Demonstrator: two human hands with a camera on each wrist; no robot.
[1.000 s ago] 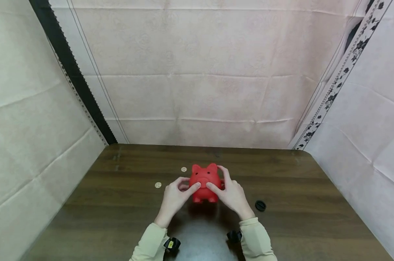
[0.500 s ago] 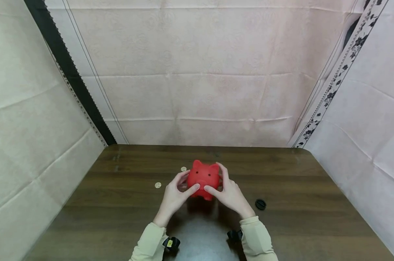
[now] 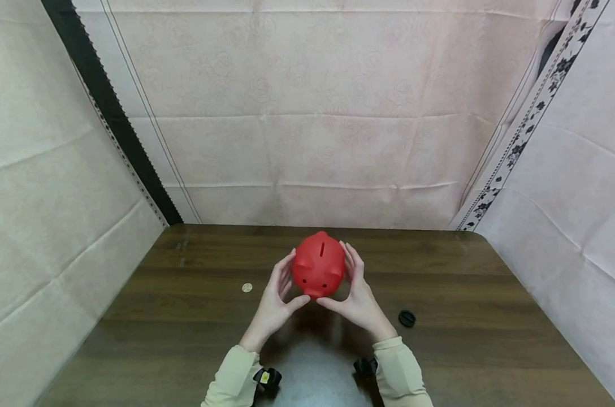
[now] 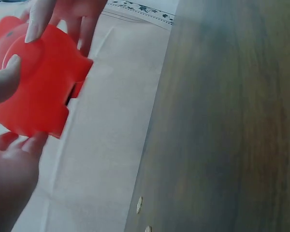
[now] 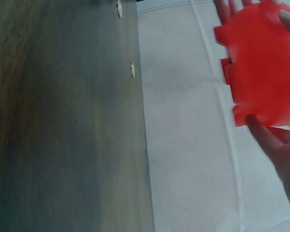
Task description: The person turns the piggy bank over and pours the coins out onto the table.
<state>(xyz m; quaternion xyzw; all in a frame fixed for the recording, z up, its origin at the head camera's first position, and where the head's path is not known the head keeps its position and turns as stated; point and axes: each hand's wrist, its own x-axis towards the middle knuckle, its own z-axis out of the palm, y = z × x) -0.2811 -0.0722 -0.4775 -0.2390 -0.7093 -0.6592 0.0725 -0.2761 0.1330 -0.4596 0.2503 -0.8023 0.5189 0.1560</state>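
Note:
A red piggy bank (image 3: pixel 317 265) is held up between both hands, snout tipped down toward the person and the coin slot on its back showing in the head view. My left hand (image 3: pixel 276 305) grips its left side, thumb by the snout. Gripping the other side is my right hand (image 3: pixel 360 305), its thumb also close to the snout. Most of the fingers wrap behind the body. In the left wrist view the piggy bank (image 4: pixel 43 82) shows its feet and a dark gap at the belly, well clear of the tabletop.
A coin (image 3: pixel 247 288) lies on the wooden table (image 3: pixel 195 339), left of the hands. Two coins show in the left wrist view, one coin (image 4: pixel 139 205) near the far edge. A black round cap (image 3: pixel 407 319) lies to the right. White cloth (image 3: pixel 307 141) hangs around the table.
Both hands have lifted the piggy bank and tipped its face downward, so the slot has come into sight. In the head view the farther coin is now hidden behind the left hand and piggy bank.

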